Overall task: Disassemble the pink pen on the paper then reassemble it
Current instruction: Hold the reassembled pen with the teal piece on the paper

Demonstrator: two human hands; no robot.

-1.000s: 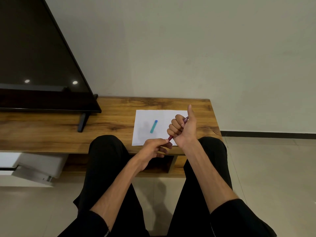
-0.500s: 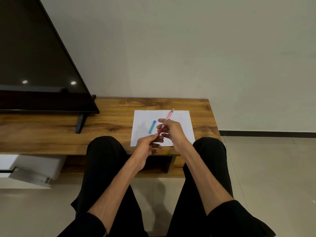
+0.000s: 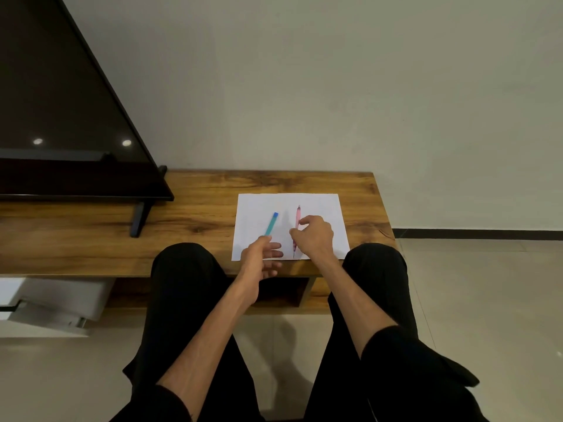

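My right hand (image 3: pixel 315 237) is over the white rectangular sheet of paper (image 3: pixel 323 208), thumb and index fingertips at the slim pink plastic pen (image 3: pixel 297 220). The pen lies flat on the sheet, running approx. front-to-back, clicker end toward the wall, thin tip toward me. Whether I'm pinching it or just touching the barrel, can't tell; fingers are curled, thumb near the upper part, index lower. The pen looks to be in 1 piece, w/ part of the barrel hidden behind my fingers.

My left hand (image 3: pixel 262 257) is at the near-left corner of the paper, fingers loosely spread and pointing right, holding nothing. Its thumb-side knuckle is right at the near end of the teal plastic pen w/ the blue cap end (image 3: pixel 271 224), which lies tilted on the left half of the sheet; contact or not, can't tell.

The 2 pens are apart, pink to the right of teal.

Paper sits on the right part of the brown wood-grain low table (image 3: pixel 195 214). A black flat-screen TV (image 3: pixel 61 117) stands on the table's left part, well apart from the paper. My legs in black trousers (image 3: pixel 182 284) are on either side of my forearms, knees at the table's front edge.
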